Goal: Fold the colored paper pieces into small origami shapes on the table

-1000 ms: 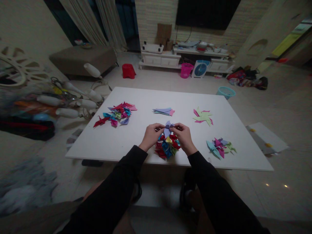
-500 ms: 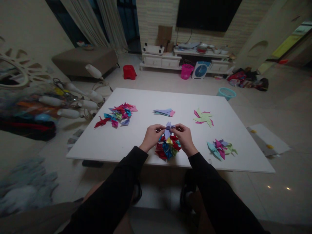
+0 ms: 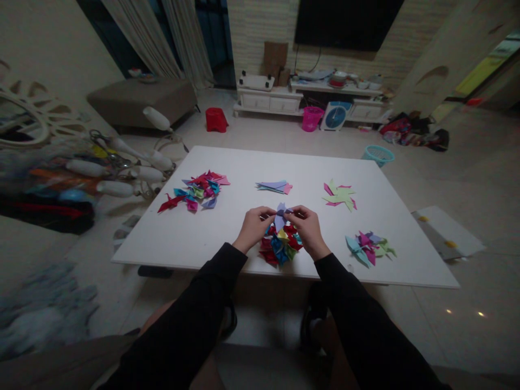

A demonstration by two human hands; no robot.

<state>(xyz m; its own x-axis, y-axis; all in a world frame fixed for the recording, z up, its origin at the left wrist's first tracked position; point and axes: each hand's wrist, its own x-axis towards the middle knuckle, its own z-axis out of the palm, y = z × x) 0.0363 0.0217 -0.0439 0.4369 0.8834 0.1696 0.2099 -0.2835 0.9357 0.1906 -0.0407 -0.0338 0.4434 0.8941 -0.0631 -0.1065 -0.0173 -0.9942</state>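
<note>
head view | left hand (image 3: 252, 227) and right hand (image 3: 309, 228) pinch the purple folded paper (image 3: 280, 214) between fingertips, as half a second ago; hands barely shifted | paper held above the multicolour paper pile (image 3: 279, 245) at 6 o'clock on the white table (image 3: 227, 227) | scene sits slightly lower in frame than before

Slight camera drift only; purple paper piece (image 3: 279, 215) barely shifted.
</note>
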